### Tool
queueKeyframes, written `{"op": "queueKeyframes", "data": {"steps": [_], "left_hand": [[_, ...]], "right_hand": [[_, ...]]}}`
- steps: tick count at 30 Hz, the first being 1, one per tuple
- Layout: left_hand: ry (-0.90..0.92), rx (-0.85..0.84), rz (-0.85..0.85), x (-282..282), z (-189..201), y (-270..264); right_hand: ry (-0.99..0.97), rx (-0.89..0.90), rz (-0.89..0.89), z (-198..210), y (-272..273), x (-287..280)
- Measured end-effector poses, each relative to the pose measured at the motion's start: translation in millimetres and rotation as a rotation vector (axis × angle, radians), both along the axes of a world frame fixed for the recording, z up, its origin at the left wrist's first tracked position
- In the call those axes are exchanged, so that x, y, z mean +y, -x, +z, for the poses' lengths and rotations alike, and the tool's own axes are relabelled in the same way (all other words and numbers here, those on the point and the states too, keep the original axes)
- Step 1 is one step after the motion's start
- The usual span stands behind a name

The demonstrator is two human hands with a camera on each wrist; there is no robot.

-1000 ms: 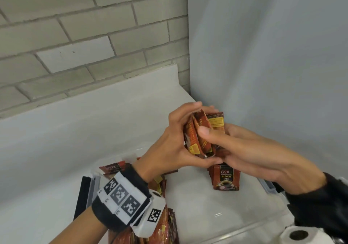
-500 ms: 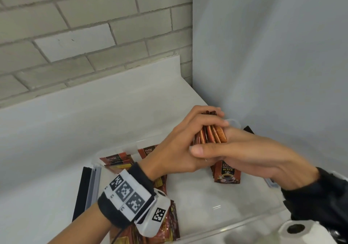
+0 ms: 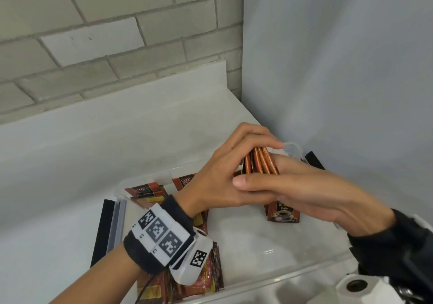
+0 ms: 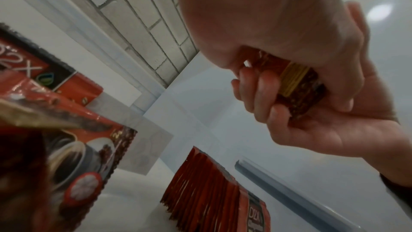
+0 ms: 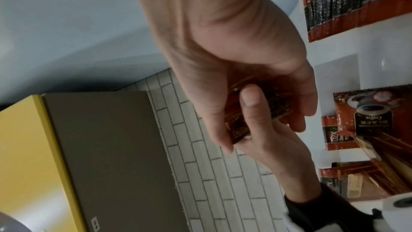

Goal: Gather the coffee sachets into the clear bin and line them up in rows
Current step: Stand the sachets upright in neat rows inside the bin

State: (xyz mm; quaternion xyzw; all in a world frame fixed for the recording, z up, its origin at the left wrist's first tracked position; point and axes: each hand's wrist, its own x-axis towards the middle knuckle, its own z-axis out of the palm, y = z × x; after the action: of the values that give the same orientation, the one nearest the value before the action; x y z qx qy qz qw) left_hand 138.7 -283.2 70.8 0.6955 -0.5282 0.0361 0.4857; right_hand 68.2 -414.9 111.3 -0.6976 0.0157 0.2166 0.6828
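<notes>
Over the far right corner of the clear bin [image 3: 304, 273], my left hand [image 3: 218, 179] and my right hand [image 3: 311, 193] are clasped together around a small bundle of coffee sachets [image 3: 261, 161], held on edge so the thin red-orange tops fan out between my fingers. My left fingers curl over the top of the bundle while the thumb lies along its near side; my right thumb stretches across the back of my left hand, and the right fingers wrap under and behind the packs, as the left wrist view shows. Directly below my hands, inside the bin, a row of upright sachets [image 3: 283, 212] stands against the right wall, its front pack showing a coffee cup. Toward the left end of the bin, loose sachets [image 3: 150, 192] lie in a jumbled pile, partly under my left wrist. The bin sits on a white counter [image 3: 70, 163] beneath a grey brick wall [image 3: 105, 34]. A roll of white paper [image 3: 358, 287] sits near my right sleeve.
</notes>
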Motion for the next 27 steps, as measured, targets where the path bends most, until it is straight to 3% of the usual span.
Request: {"op": "queueKeyframes", "data": {"steps": [8,15,21,27], "left_hand": [[-0.105,0.168,-0.053,2.3,-0.6,0.6],[-0.311,0.046,-0.004,-2.7,-0.3,0.9],[-0.296,0.207,-0.088,-0.3,2.5,-1.4],[-0.228,0.358,0.012,14.6,10.5,-16.7]], "right_hand": [[-0.003,-0.020,0.045,-7.1,1.6,-4.2],[-0.196,0.068,-0.112,-6.0,0.5,-10.3],[-0.214,0.098,-0.192,-15.0,-0.7,-15.7],[-0.266,0.098,-0.248,-14.2,3.2,-32.3]]}}
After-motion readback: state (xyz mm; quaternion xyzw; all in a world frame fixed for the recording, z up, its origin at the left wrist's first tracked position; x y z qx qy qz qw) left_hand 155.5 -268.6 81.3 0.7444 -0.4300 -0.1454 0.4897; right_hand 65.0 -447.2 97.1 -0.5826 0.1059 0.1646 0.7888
